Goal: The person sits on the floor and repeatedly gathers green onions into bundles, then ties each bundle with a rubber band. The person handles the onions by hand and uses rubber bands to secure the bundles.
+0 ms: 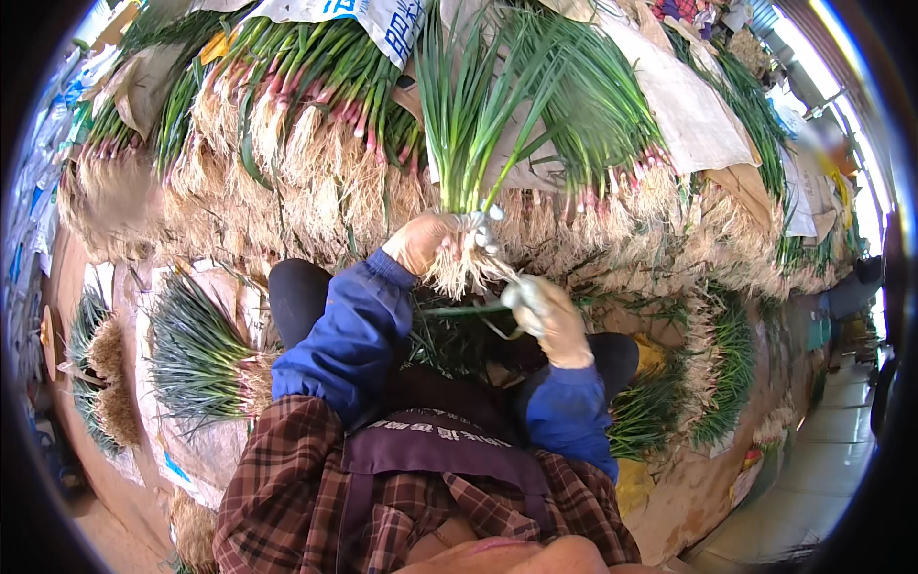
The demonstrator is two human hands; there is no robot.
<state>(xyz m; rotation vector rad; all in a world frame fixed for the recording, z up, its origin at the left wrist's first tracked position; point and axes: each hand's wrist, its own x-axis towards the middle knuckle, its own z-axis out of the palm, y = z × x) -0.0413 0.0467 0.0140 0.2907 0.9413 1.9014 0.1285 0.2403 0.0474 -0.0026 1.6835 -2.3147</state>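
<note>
My left hand (423, 240) grips a small bunch of spring onions or green garlic (466, 143) by its white lower stems. The green leaves point up and away from me, and pale stringy roots (462, 271) hang below the fingers. Closer to my body and to the right, my right hand (549, 316) is blurred, its fingers closed on a long green leaf (462, 311) that trails to the left. Whitish coverings wrap the fingers of both hands. Loose dark green leaves (448, 337) lie between my knees, below the hands.
Beyond my hands runs a long heap of similar plants (337, 79), roots (315, 158) towards me, partly covered by pale sacks (670, 93). Smaller bundles lie at my left (197, 351) and right (724, 366). A patch of someone's plaid clothing (678, 8) shows at the far top right.
</note>
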